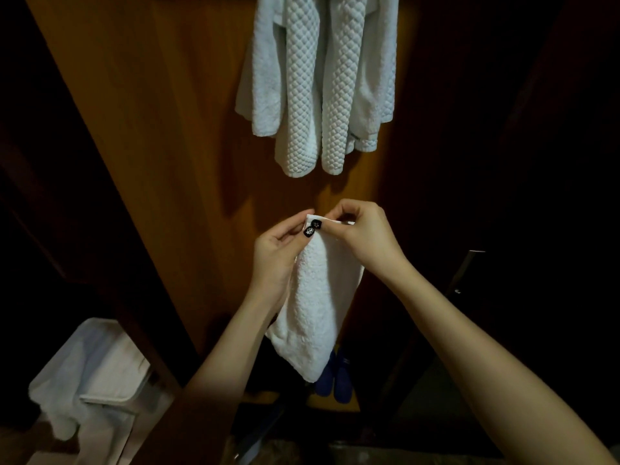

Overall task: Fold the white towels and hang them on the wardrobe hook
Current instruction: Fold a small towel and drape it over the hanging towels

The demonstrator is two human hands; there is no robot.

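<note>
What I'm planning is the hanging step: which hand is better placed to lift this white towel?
Right, narrowly. Both hands pinch the top edge of the white towel, but the right hand sits higher, nearer the hanging towels; the left hand is lower. The hook is out of view.

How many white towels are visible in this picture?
3 at least. The held towel hangs pinched at its top between left hand and right hand. The hanging bundle, high on the wardrobe, may be several towels. The draped towel lies over the white basket, lower left.
</note>
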